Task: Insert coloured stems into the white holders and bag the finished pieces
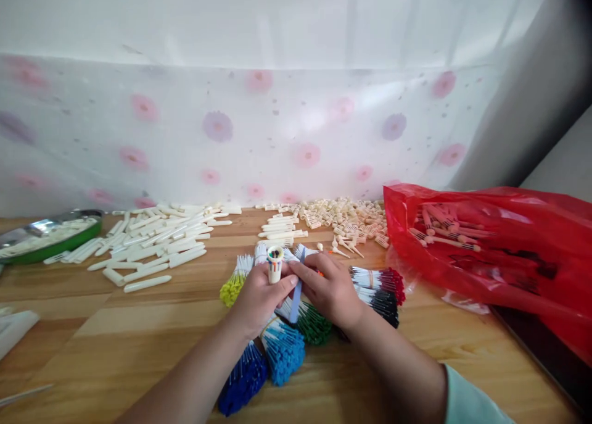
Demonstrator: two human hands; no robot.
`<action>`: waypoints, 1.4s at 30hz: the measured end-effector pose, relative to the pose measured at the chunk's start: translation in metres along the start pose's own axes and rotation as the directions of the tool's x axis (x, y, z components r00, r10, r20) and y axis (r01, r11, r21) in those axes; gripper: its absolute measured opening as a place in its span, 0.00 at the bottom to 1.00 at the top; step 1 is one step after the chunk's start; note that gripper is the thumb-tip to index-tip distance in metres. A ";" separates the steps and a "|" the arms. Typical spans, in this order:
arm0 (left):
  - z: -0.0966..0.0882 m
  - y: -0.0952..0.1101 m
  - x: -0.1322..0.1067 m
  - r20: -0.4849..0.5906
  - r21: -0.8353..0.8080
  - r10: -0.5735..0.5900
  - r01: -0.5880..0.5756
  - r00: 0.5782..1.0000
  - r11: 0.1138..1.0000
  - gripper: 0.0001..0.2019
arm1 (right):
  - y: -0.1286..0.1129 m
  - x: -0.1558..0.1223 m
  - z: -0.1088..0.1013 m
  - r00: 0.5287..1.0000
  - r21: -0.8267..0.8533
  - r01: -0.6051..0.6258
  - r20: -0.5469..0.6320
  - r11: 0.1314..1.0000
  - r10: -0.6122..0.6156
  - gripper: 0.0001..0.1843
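My left hand (263, 297) is closed around a cream multicolour pen barrel (274, 271), held upright with its open top facing me; coloured refill ends show inside the top. Pinched in my right hand (330, 287) is a flat lavender strip (296, 302), close beside the barrel. Below and around both hands lie bundles of pen refills with white stems: yellow (232, 288), dark blue (244, 381), light blue (283, 353), green (314, 323), black (383, 307) and red (392, 283). My fingers hide parts of the middle bundles.
White pen tubes (157, 232) are heaped at the back left, beside a green-rimmed tray (87, 234). Small cream pen parts (342, 217) pile up against the plastic-covered wall (277, 134). A red plastic bag (499, 257) with pen parts inside lies on the right.
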State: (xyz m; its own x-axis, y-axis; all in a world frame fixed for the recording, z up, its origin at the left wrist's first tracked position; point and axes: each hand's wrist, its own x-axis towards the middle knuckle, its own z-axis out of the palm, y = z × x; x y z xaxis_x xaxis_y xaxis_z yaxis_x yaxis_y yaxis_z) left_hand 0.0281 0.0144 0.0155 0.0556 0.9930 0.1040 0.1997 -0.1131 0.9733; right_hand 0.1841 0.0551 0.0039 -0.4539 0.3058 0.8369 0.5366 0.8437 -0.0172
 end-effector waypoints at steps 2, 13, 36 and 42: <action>-0.008 -0.010 0.002 0.017 0.044 0.043 -0.043 0.999 0.998 0.13 | 0.007 -0.005 -0.003 1.000 0.082 -0.020 -0.002 0.996 0.020 0.11; -0.016 -0.020 -0.001 0.116 0.273 0.212 -0.237 0.970 0.933 0.11 | -0.029 0.002 -0.064 0.948 0.729 -0.254 0.056 0.635 0.314 0.14; -0.013 -0.026 -0.006 0.093 0.421 0.420 -0.418 0.903 0.805 0.05 | -0.041 0.010 -0.054 0.961 0.599 -0.210 -0.018 0.772 0.275 0.09; -0.017 -0.025 -0.008 0.140 0.438 0.473 -0.483 0.870 0.758 0.07 | -0.042 0.010 -0.054 0.956 0.562 -0.217 -0.043 0.798 0.290 0.07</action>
State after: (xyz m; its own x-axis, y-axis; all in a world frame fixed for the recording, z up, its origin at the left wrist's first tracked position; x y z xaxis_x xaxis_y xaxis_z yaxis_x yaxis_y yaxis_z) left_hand 0.0063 0.0095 -0.0065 0.2793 0.8057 0.5223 0.5535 -0.5796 0.5981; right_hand 0.1956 -0.0011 0.0429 -0.2478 0.5179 0.8188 0.1267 0.8552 -0.5026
